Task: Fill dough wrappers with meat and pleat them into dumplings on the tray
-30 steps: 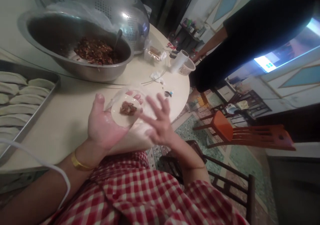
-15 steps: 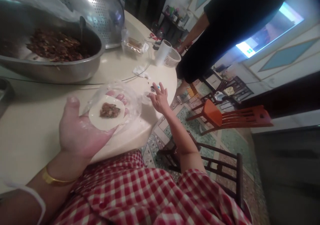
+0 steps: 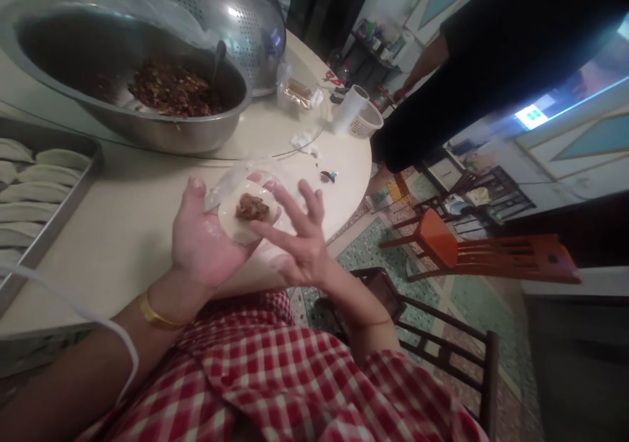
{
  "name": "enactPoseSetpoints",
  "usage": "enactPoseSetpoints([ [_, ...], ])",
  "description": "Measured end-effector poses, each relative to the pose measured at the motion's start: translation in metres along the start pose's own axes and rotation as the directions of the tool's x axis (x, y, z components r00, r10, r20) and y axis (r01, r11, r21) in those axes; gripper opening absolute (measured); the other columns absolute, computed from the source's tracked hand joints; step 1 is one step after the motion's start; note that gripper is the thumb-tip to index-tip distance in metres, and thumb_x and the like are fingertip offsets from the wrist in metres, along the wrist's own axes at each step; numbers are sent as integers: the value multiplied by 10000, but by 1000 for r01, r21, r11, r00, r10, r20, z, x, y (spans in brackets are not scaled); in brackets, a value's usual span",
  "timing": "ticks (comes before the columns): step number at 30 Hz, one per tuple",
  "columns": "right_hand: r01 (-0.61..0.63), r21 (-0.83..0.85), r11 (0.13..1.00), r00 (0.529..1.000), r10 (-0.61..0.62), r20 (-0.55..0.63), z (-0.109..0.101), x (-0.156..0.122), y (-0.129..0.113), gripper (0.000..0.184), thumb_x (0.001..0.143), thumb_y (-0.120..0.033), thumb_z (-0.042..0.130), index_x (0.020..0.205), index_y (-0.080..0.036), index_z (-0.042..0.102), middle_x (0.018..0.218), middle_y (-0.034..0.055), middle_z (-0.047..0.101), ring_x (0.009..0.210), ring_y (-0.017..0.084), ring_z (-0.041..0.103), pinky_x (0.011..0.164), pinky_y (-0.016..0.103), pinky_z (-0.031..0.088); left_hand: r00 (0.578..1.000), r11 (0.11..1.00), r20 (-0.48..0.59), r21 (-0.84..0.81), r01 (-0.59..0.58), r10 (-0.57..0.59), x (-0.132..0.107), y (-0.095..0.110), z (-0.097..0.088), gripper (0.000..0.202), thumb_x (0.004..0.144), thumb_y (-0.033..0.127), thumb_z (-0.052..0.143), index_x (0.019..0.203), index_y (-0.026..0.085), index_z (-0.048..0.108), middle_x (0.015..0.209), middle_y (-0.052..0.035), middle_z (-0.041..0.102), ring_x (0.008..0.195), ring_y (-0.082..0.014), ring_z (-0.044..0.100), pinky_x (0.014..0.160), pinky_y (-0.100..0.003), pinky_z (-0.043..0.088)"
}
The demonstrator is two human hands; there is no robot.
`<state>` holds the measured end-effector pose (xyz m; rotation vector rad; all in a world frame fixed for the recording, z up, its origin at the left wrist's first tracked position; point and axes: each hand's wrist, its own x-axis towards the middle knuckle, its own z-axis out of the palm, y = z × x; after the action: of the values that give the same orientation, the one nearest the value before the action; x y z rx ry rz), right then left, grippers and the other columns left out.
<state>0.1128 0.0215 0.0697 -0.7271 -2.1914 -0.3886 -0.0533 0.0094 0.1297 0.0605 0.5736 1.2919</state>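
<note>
My left hand [image 3: 204, 239] lies palm up over the round table's edge and cradles a round dumpling wrapper [image 3: 236, 224] with a lump of brown meat filling [image 3: 251, 207] in its middle. My right hand [image 3: 297, 245] hovers just right of it with its fingers spread, and its forefinger touches the wrapper's near rim. Behind them stands a big steel bowl [image 3: 162, 134] of the same filling with a spoon handle [image 3: 217, 62] sticking up. A metal tray [image 3: 63, 209] of folded dumplings [image 3: 29, 193] sits at the left.
A steel colander [image 3: 246, 16] lies upturned behind the bowl. A white cup [image 3: 348, 108], a small basket [image 3: 366, 122], a plastic packet [image 3: 297, 93] and tissue scraps sit at the table's far side. A person in black [image 3: 466, 55] stands there. Wooden chairs [image 3: 442, 350] and an orange stool [image 3: 435, 236] stand right.
My right hand has come back from the table's far edge to the wrapper in my left hand. The camera has swung left, so the tray shows again.
</note>
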Motion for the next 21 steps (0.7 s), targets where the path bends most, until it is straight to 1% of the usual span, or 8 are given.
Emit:
enactPoseSetpoints([
  [2,31,-112,993,990,-15,140,13,4,-16,598,921,-770,391,1353,-440,639,1577,-58,480,1627,280,-31,1307,573,-56,1000,1000,0,-6,28,-28,-3,1,0,787,1028,636,179,1435,67,540,978,-127,784,991,-259,746,972,-423,587],
  [4,46,-162,986,978,-12,206,21,5,-22,649,866,-813,471,1390,-454,603,1555,-49,516,1625,286,-65,1294,572,-107,999,999,15,-7,45,-45,-5,3,-1,822,1014,668,168,1426,68,551,978,-139,779,1098,-295,721,1045,-490,545],
  [7,85,-132,988,979,-58,197,22,0,-21,675,829,-817,533,1394,-453,599,1562,-38,515,1624,290,-65,1293,570,-98,999,1000,53,2,13,-13,-4,6,-7,812,1012,670,195,1433,70,544,1030,-151,777,1165,-319,697,1096,-544,500],
  [10,132,-109,985,979,-112,173,15,-3,-16,698,780,-819,597,1368,-444,625,1539,-22,537,1624,313,-33,1296,577,-75,995,1000,104,17,-8,6,-3,7,-14,786,1014,663,230,1455,79,517,1042,-136,782,1107,-301,724,1107,-534,494],
  [12,134,-115,984,980,-115,164,13,-1,-15,709,785,-825,585,1368,-424,632,1537,-6,540,1623,326,-12,1298,583,-53,992,1000,124,6,13,-13,-2,5,-15,783,1016,663,222,1467,85,499,1006,-117,786,1083,-287,733,1118,-516,489],
  [14,108,-145,984,983,-83,166,14,5,-16,733,802,-844,543,1397,-422,607,1559,-5,517,1623,327,-7,1296,590,-54,991,998,122,-11,56,-54,-3,3,-14,805,1010,677,204,1482,83,475,1040,-124,783,1136,-297,716,1134,-526,473],
  [17,78,-180,981,983,-45,178,20,11,-20,755,816,-856,511,1429,-421,574,1591,-10,483,1623,321,-17,1291,594,-66,988,994,113,-15,106,-104,-6,1,-9,841,992,710,201,1499,89,453,1201,-153,747,1267,-336,643,1154,-575,438],
  [21,110,-133,985,975,-81,208,18,2,-20,693,835,-826,518,1399,-432,599,1581,-35,497,1625,307,5,1295,578,-84,998,1000,58,7,23,-24,-7,5,-5,799,1005,675,228,1444,80,529,1200,-163,744,1303,-338,615,1172,-572,414],
])
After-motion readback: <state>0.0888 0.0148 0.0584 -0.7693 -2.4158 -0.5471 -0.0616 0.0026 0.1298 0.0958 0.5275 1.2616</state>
